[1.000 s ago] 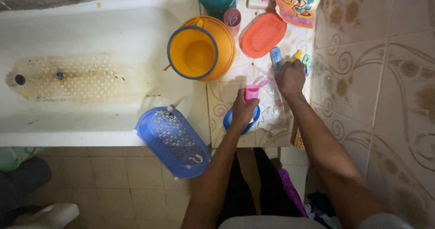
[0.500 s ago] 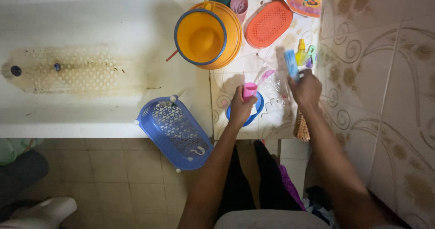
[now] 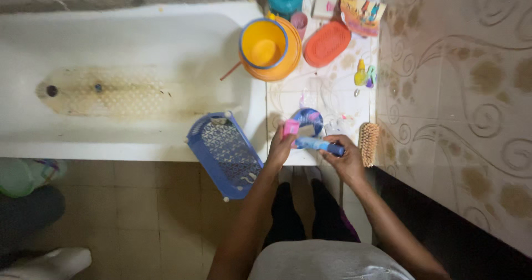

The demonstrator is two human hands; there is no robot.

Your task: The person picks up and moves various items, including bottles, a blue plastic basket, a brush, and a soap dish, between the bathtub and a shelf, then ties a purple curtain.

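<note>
I've got the left hand (image 3: 281, 147) clenched on a small pink cup (image 3: 290, 128) and the right hand (image 3: 344, 159) gripping a blue tube (image 3: 317, 144) just beside it, apparently mid-dispensing, so steady aim over the cup seems needed.

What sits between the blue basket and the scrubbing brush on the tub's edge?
In the head view, both hands: the left hand holds a pink item, the right hand a blue tube, between the basket and the brush.
</note>
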